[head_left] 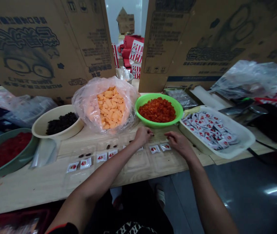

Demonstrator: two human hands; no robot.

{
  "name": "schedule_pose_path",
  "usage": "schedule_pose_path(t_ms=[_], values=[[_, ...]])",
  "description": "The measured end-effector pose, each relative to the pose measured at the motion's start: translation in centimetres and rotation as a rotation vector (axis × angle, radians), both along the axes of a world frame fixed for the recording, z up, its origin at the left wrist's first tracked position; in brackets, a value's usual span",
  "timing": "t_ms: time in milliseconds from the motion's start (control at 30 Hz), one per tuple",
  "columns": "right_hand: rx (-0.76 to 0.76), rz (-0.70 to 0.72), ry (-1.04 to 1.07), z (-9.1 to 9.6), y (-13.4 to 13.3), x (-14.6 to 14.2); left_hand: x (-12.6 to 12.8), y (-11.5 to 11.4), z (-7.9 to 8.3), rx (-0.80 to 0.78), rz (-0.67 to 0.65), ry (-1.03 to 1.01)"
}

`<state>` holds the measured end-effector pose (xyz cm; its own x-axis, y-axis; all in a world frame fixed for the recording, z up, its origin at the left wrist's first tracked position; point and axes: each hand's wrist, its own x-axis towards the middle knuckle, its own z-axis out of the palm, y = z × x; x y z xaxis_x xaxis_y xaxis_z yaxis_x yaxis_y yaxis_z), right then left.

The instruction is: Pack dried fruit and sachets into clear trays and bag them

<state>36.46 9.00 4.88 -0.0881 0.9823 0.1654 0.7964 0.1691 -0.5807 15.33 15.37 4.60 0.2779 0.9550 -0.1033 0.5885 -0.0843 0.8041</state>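
Hands [142, 136] bend over a clear tray [165, 162], any grasp unclear, the green bowl [158, 123] seemingly placed beyond for easy reach.

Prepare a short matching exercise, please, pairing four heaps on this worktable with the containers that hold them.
Heaps
1. Dark, wrinkled pieces
2. Pale orange curved pieces
3. Orange-red diced pieces
4. Small printed sachets

Containers
A. Bright green bowl
B. White rectangular tub
C. Round cream bowl
D. Clear plastic bag

Right pairs: 1-C, 2-D, 3-A, 4-B.
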Motion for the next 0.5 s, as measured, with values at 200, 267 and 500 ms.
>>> schedule_pose_path(t_ms=[200, 267, 500], values=[[-0.057, -0.06, 0.024, -0.2, -1.1, 1.1, 2.4, -0.2, -0.8, 0.094, -0.05, 0.124], [-0.057, -0.12, 0.008, -0.5, -1.0, 1.1, 3.1, -0.3, -1.1, 0.113, -0.077, 0.146], [-0.043, -0.164, 0.029, -1.7, -1.1, 1.8, 3.0, -0.4, -0.8, 0.12, -0.139, 0.156]])
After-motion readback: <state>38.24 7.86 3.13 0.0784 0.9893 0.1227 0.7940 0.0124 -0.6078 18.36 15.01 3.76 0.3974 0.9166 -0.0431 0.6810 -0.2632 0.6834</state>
